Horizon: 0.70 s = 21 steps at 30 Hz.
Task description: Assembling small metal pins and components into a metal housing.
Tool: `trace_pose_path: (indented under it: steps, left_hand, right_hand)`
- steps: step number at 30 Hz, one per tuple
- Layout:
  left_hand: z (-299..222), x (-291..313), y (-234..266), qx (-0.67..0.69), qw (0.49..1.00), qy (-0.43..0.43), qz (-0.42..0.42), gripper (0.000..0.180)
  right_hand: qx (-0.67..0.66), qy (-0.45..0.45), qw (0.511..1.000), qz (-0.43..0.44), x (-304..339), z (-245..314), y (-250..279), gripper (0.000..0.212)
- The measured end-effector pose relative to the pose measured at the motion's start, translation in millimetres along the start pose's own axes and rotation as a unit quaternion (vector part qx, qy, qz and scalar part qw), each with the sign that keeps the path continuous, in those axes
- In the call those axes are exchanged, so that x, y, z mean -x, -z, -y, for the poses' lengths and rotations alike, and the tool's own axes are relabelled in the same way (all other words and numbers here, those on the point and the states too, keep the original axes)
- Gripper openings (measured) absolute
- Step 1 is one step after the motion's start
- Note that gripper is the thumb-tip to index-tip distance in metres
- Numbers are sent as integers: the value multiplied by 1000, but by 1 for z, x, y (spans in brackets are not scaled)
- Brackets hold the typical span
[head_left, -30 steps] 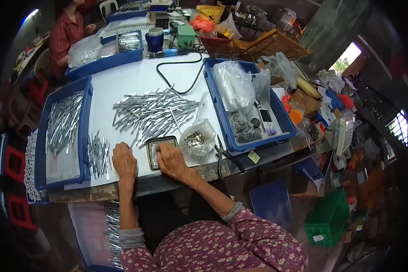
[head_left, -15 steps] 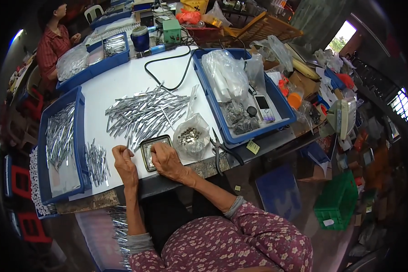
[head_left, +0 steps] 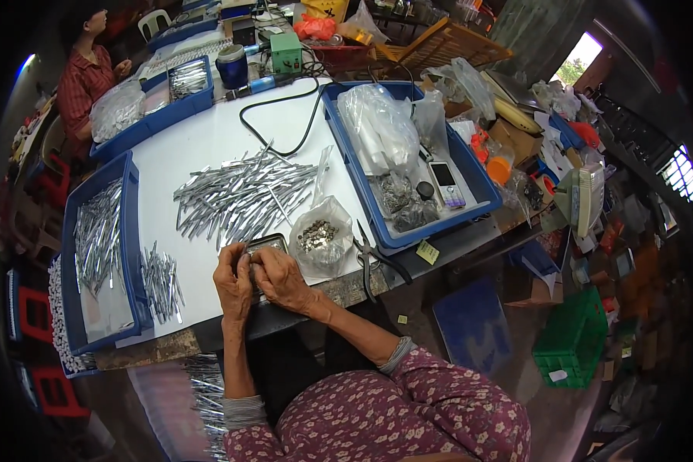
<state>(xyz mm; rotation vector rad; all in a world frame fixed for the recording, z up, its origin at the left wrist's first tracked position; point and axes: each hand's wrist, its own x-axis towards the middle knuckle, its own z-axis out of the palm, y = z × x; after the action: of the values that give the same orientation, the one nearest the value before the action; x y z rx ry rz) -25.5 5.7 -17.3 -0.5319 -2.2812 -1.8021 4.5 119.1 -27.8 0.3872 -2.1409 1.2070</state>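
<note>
At the front edge of the white table my left hand [head_left: 235,281] and my right hand [head_left: 281,279] meet, fingertips pinched and nearly touching. What lies between the fingers is too small and too covered to name. Behind the right hand is a small rectangular metal tray [head_left: 285,241], partly hidden by it. Beside that sits a clear plastic bag [head_left: 333,258], its mouth spread around small metal pieces [head_left: 316,235]. A heap of thin silvery metal strips [head_left: 235,196] lies beyond my hands, and a smaller bunch of strips [head_left: 162,285] is to the left.
Dark-handled pliers [head_left: 368,262] lie at the table edge on the right. A blue tray [head_left: 396,240] holds plastic bags and a phone [head_left: 446,185]. Another blue tray [head_left: 135,231] with strips stands left. A black cable [head_left: 285,150] loops behind the heap. A person [head_left: 88,85] sits far left.
My left hand has moved right and closed in on my right hand. The right hand has drawn back slightly from over the small metal tray, and their fingertips now meet.
</note>
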Motion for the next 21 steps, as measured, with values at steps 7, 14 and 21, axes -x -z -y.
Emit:
trace_pose_path:
  steps: [7,14,21]
  left_hand:
    - [0,1,1,20,1000,3,3,13]
    - [-4,0,1,18,1000,11,11,13]
    - [-3,-2,-1,29,1000,-1,-1,13]
  right_hand:
    - [7,0,1000,-4,0,1,-1,10]
    - [-15,-52,998,27,-1,3,-1,10]
    - [-5,-58,998,16,-3,8,-1,10]
